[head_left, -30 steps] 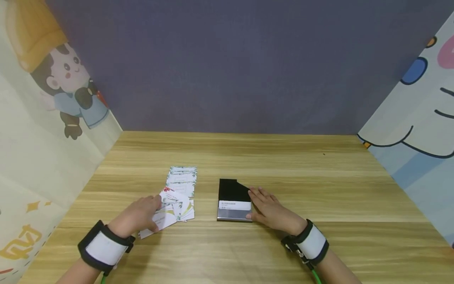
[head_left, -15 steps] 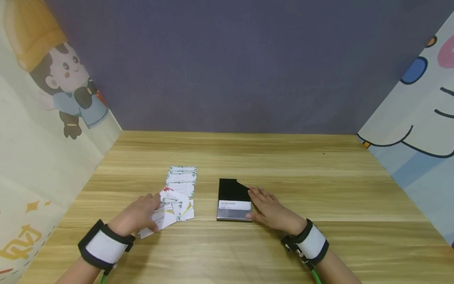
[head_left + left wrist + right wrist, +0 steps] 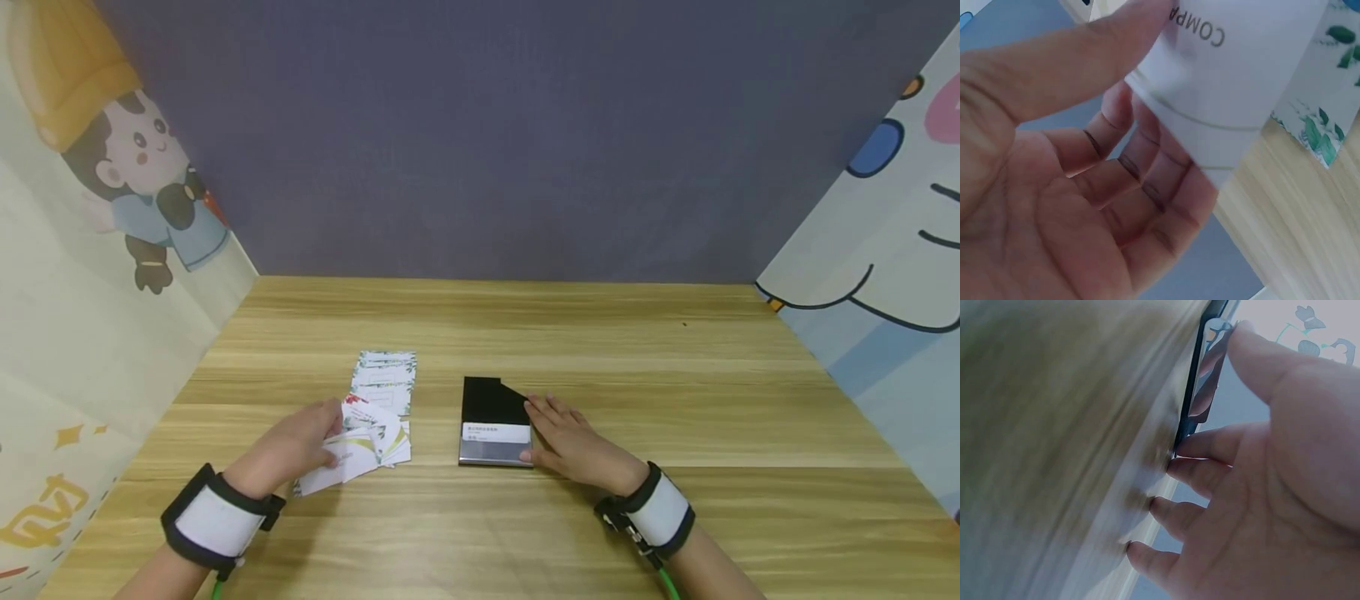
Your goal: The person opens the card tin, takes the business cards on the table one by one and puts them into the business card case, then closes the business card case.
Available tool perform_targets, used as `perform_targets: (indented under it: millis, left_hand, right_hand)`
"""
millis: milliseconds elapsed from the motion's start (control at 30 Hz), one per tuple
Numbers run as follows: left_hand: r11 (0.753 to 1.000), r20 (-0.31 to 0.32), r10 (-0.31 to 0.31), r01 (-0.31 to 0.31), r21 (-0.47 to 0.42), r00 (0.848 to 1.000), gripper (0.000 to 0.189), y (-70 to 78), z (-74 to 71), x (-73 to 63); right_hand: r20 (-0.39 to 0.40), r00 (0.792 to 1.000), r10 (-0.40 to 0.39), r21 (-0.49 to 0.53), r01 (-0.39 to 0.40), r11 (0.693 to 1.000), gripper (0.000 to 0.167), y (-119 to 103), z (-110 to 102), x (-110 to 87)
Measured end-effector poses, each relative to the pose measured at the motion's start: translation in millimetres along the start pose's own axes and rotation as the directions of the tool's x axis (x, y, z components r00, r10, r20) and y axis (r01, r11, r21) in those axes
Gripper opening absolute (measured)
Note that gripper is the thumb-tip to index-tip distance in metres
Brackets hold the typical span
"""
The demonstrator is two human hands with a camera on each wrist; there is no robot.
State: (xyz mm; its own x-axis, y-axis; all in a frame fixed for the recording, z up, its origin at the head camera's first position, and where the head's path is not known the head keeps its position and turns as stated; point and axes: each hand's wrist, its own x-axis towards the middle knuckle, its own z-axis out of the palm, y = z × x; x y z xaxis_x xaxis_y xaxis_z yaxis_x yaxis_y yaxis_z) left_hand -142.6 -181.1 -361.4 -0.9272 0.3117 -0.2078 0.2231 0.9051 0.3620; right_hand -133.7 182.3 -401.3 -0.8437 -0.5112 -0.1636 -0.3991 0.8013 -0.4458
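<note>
My left hand [image 3: 296, 446] is over the near left part of a fan of white cards on the table. In the left wrist view, its thumb and fingers pinch a white business card [image 3: 1222, 81] with gold curved lines and partly visible lettering. Beneath and beyond lie more cards [image 3: 382, 396], several with green leaf borders. My right hand [image 3: 573, 446] rests at the right side of a flat card case [image 3: 491, 404], black above and shiny metallic below, crossed by a white printed strip. Its straight fingers touch the case edge, thumb near the lower corner.
The wood-grain table [image 3: 637, 350] reaches back to a dark blue-grey panel [image 3: 510, 150]. Cartoon-printed walls stand at the left [image 3: 112, 333] and right [image 3: 900, 275]. Each wrist wears a strapped camera band with a green cable.
My left hand has shifted slightly, with the near card corner moving a little up and to the right. My right hand and the card case have stayed in place.
</note>
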Motion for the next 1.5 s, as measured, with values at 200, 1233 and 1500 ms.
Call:
perform_targets:
  millis: [200, 1233, 1500]
  left_hand:
    - [0.999, -0.048, 0.05, -0.05, -0.011, 0.998, 0.02, 4.1, -2.0, 1.8]
    - [0.965, -0.193, 0.261, -0.263, 0.014, 0.946, 0.01, 67.2, -1.9, 33.7]
    - [0.961, -0.171, 0.271, -0.276, -0.011, 0.947, 0.011, 89.3, 3.9, 46.2]
  right_hand:
    - [0.0, 1.0, -0.002, -0.008, 0.002, 1.0, 0.071, 1, 1, 0.5]
    - [-0.007, 1.0, -0.008, -0.018, 0.008, 1.0, 0.071, 1, 1, 0.3]
    - [-0.012, 1.0, -0.012, -0.028, 0.012, 1.0, 0.07, 1, 1, 0.5]
